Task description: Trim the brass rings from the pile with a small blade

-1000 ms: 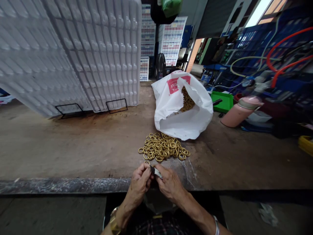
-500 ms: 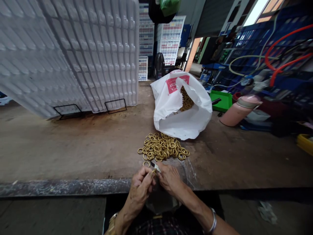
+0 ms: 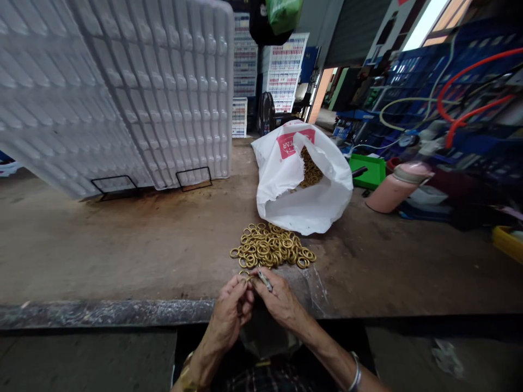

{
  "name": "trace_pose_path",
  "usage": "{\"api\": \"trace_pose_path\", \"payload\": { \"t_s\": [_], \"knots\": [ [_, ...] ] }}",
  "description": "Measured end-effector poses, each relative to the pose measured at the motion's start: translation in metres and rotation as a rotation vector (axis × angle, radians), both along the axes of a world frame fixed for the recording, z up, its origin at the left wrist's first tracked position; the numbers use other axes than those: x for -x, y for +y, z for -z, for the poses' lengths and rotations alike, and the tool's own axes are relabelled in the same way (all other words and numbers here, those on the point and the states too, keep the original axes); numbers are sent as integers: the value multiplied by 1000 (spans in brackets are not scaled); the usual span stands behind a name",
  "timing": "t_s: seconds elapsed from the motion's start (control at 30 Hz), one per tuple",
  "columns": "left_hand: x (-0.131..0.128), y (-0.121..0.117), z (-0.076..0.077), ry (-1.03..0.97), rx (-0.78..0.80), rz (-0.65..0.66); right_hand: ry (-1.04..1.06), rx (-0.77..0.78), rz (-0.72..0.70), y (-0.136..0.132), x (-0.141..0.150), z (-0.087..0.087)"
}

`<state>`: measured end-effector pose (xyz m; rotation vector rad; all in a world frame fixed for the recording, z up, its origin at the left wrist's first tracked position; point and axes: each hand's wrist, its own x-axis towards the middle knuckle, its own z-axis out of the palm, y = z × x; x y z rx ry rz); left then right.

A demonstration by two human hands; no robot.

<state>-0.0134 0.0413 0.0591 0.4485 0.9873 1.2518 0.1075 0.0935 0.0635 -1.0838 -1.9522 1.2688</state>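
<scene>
Close to the table's front edge, my left hand [image 3: 231, 310] pinches a brass-coloured ring [image 3: 249, 278] between thumb and fingers. My right hand [image 3: 283, 302] is closed on a small knife [image 3: 265, 281], its fingertips against the same ring. Much of the knife is hidden by the fingers. Just beyond both hands lies a heap of loose brass rings [image 3: 269, 246]. One separate ring [image 3: 244, 273] lies between the heap and my left hand, partly covered.
Behind the heap, a torn white sack [image 3: 281, 185] holds more rings. Ribbed translucent trays [image 3: 163, 98] stand at left in black wire stands [image 3: 194, 178]. To the right are a green tray [image 3: 370, 170], a pink bottle [image 3: 388, 191] and orange hoses [image 3: 443, 103]. The wooden table [image 3: 122, 256] ends in front of me.
Both hands have come closer together around the ring. The knife has turned in my right hand, its dark tip no longer pointing out toward the heap.
</scene>
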Motion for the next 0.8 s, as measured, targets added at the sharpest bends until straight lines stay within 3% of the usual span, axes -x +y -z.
{"api": "trace_pose_path", "payload": {
  "t_s": [0.17, 0.8],
  "knots": [
    [3, 1, 3, -22, -5, -17, 16, 29, -37, 2, 1, 5],
    [0, 3, 3, 55, -12, 22, 102, 71, 149, 2, 4, 16]
  ]
}}
